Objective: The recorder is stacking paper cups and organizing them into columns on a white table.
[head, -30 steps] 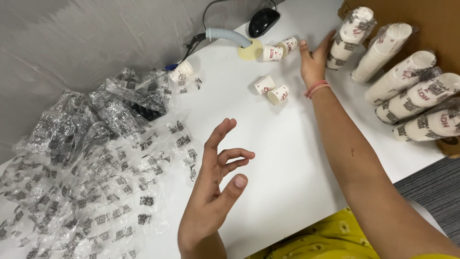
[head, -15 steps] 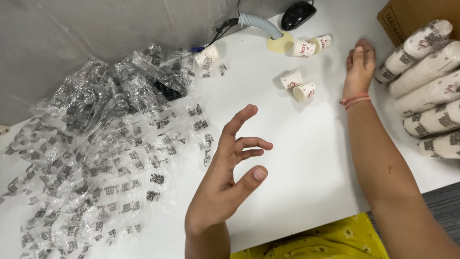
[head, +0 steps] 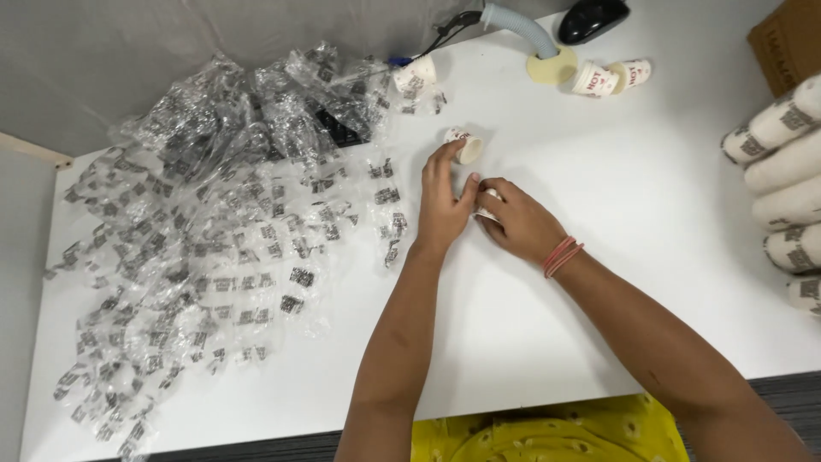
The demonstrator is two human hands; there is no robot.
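Note:
A small white paper cup (head: 467, 146) lies on its side on the white table (head: 650, 197). My left hand (head: 445, 205) lies flat beside it, fingers spread, with the fingertips touching the cup's side. My right hand (head: 520, 224), with a pink band at the wrist, is closed around a second small cup (head: 486, 210), which is mostly hidden between the two hands. The left thumb touches that cup too.
A big heap of clear plastic wrappers (head: 214, 222) with black printed squares covers the table's left half, with one cup (head: 414, 77) at its top edge. Two more cups (head: 611, 77), a grey hose (head: 523, 26), a black mouse (head: 592, 17), wrapped cup stacks (head: 782, 162) and a cardboard box (head: 788, 43) lie at the back and right.
My right hand came back from the far right of the table to the middle, bringing the two small cups. My left hand dropped from mid-air onto the table beside them.

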